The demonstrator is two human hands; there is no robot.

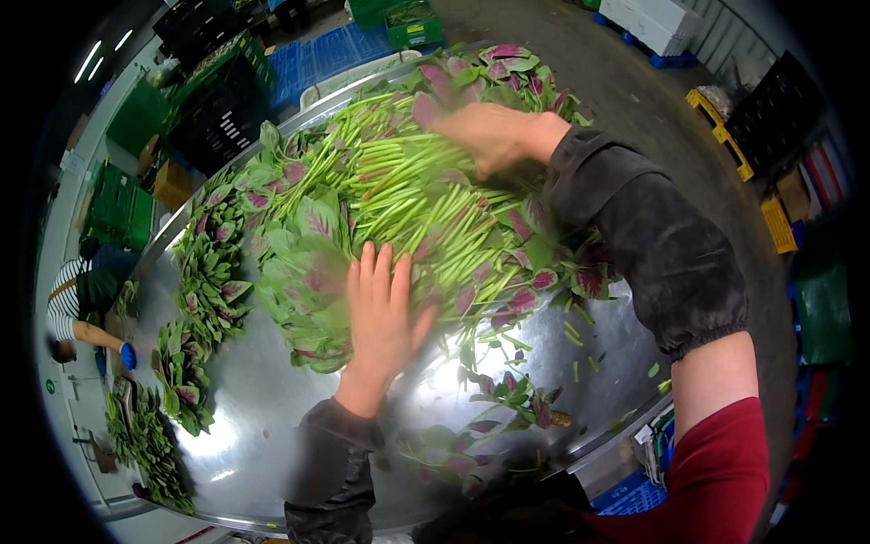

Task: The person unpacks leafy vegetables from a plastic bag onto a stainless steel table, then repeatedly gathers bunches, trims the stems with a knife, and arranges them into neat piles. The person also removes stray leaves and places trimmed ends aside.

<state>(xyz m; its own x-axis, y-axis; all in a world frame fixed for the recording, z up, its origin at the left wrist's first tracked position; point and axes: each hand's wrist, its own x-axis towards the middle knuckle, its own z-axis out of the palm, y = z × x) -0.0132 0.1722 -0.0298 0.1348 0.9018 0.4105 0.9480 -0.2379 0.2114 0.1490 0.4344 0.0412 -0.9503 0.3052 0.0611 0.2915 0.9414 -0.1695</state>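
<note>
A large heap of red-and-green amaranth, with bright green cut stems and purple-centred leaves, lies on a stainless steel table. My left hand rests flat, fingers apart, at the near side of the heap, between a leafy bunch and the stems. At the far right of the heap is my right hand, blurred and bent down over leaves and stems. Its fingertips are hard to make out, so whether it grips any stems is unclear. Dark sleeve covers are on both forearms.
Bunches of amaranth line the table's left side. Loose leaves and cut stem bits lie nearer me. At far left, a person in a striped top reaches in with a blue glove. Green crates stand beyond.
</note>
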